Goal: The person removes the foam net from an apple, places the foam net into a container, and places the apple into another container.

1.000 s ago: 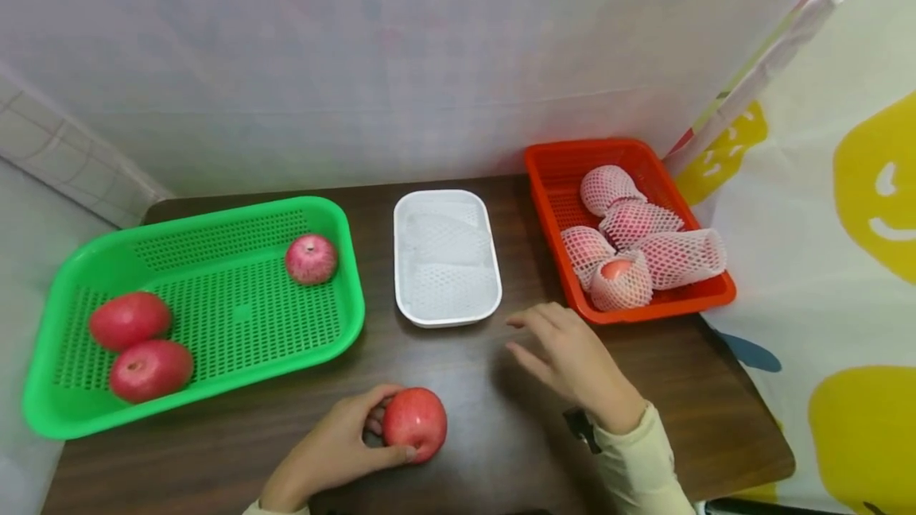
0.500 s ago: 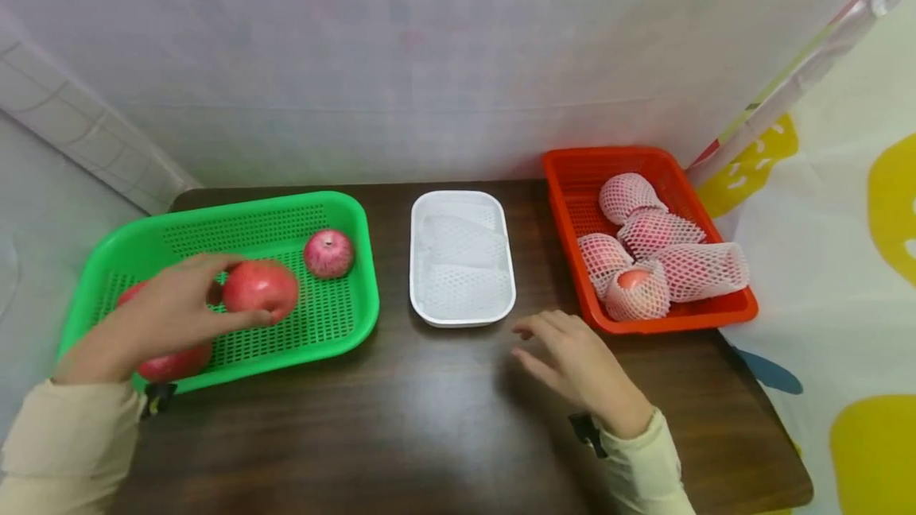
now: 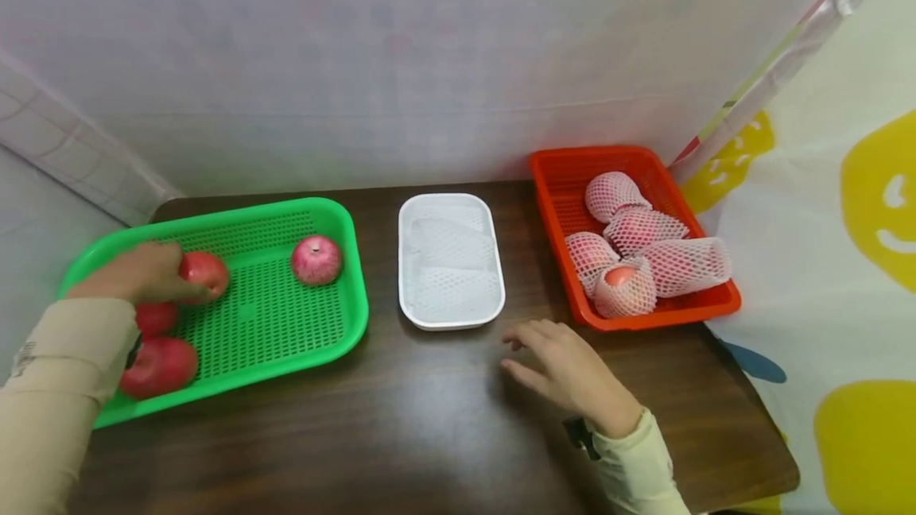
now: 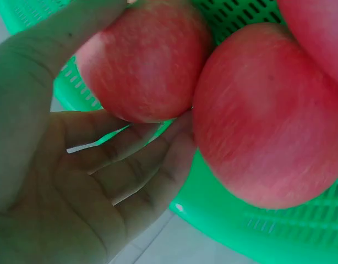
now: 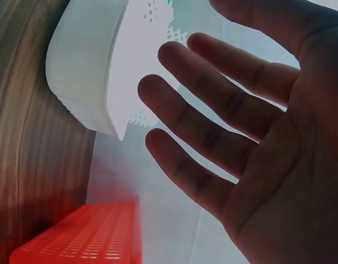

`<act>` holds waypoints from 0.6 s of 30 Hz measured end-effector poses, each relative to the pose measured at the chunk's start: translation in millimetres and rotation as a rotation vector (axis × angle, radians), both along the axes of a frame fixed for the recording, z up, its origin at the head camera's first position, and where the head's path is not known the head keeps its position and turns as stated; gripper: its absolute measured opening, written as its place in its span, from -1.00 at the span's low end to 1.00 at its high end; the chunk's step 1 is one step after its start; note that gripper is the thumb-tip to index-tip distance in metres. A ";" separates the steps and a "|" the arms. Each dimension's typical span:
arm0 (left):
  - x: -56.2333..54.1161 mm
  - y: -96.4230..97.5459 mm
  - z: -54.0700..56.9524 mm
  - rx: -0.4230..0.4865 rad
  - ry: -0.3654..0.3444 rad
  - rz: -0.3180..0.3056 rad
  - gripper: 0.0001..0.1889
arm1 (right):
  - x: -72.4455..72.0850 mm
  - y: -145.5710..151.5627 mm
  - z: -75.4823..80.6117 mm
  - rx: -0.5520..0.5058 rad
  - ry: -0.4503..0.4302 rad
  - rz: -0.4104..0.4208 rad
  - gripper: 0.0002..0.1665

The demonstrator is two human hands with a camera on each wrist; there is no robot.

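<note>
Well right of the green perforated plastic basket (image 3: 275, 312), our right hand (image 3: 568, 376) holds nothing, its fingers apart. Inside the basket's left end, our left hand (image 3: 146, 272) curls round a round red apple (image 3: 207, 275), just right of its palm.

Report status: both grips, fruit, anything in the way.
Left grip holding round red apple at green plastic basket. Right grip empty, over brown wooden table. Possibly in the way: second red apple, close beside.
</note>
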State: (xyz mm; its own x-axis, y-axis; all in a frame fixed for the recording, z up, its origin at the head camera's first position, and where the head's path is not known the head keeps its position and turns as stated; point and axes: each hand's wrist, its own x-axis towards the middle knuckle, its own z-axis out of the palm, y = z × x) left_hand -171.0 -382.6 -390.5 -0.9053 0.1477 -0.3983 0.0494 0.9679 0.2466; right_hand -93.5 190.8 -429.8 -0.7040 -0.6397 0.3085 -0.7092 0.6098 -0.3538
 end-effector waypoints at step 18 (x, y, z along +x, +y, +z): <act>106.4 135.7 24.9 -0.015 0.374 -0.074 -0.32 | -0.6 0.9 -3.4 -0.032 -0.028 0.019 -0.66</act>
